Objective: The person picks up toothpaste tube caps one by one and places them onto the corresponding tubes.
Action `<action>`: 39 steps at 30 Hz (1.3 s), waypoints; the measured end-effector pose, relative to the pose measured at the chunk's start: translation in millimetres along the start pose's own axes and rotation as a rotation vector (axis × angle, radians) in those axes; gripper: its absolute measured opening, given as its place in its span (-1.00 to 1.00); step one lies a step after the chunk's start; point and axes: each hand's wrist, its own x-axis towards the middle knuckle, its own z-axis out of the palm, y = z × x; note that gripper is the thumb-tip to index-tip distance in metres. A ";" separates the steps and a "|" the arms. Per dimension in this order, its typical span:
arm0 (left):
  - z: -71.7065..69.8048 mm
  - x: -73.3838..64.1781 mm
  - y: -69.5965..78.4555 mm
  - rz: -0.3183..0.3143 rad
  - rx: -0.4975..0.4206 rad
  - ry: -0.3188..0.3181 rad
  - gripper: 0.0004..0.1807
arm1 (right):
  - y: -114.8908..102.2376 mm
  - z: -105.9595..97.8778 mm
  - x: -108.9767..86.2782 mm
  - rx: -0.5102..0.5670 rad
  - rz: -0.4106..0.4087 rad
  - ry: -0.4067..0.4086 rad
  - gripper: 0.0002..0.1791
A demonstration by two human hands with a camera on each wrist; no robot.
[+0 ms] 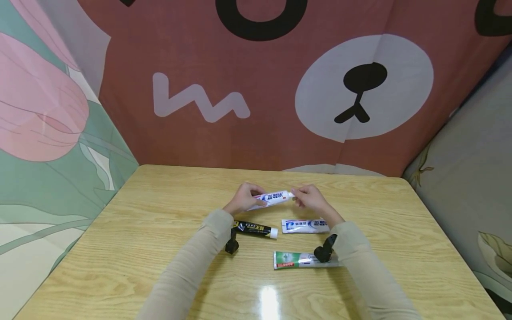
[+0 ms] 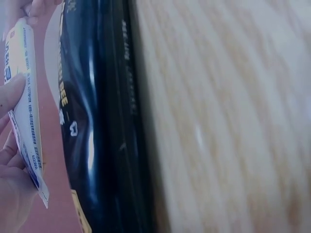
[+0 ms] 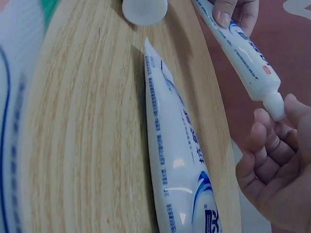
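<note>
A white toothpaste tube with blue lettering (image 1: 274, 198) is held above the table, tilted slightly up towards its cap end. My left hand (image 1: 243, 198) grips its flat rear part, thumb on the printed face. At the other end my right hand (image 1: 313, 198) has its thumb and fingertips at the white cap (image 3: 273, 103), pinching it. Below the hands lie a black toothpaste tube (image 1: 254, 228) with a white cap and a second white-and-blue tube (image 1: 303, 226). Nearer the front is a green-and-white tube (image 1: 289, 260), its right end hidden by the right wrist.
The wood-grain table (image 1: 120, 249) carries all the tubes. Behind it hangs a red cloth (image 1: 272, 146) with a cartoon face. Black wrist-camera mounts (image 1: 231, 244) hang beneath both wrists, close over the tubes on the table.
</note>
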 end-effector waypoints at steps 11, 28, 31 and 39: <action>-4.4 -1.7 -2.9 -0.004 0.024 -0.004 -0.73 | 3.9 -3.0 -2.5 0.065 -0.041 -0.037 -0.70; -2.4 -0.3 1.9 -0.037 0.023 -0.005 -0.72 | 3.8 1.2 -0.3 0.108 0.022 0.034 -0.63; -3.5 0.3 0.8 -0.039 0.019 0.000 -0.71 | 4.2 1.0 -0.3 0.107 -0.021 0.023 -0.65; -5.1 0.0 -1.1 -0.005 0.019 0.002 -0.72 | 2.3 2.6 -0.4 0.040 -0.026 0.027 -0.73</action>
